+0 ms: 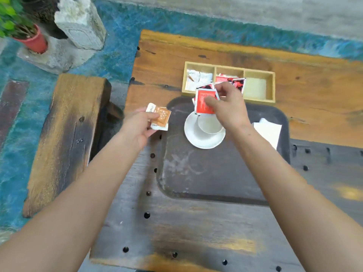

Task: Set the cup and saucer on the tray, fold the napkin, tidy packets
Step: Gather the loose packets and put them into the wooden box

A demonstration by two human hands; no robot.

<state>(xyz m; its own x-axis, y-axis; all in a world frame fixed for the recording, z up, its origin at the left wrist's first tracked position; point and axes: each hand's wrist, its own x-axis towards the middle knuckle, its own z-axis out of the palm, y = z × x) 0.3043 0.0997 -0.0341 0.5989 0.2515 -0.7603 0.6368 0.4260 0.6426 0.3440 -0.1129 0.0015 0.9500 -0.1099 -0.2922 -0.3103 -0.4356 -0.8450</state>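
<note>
Both hands pinch light, floppy packets by their edges — left hand (137,124) the orange packets (160,118), right hand (225,107) the red packets (204,101) — they look slippery.

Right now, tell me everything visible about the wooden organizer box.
The wooden organizer box is a pale, shallow, open-topped rectangle with three compartments side by side. It sits flat on the table, just beyond the dark tray. The left compartment holds white packets, the middle one red packets, and the right one something pale that is too blurred to identify. The right hand, holding red packets, overlaps its front wall.
</note>
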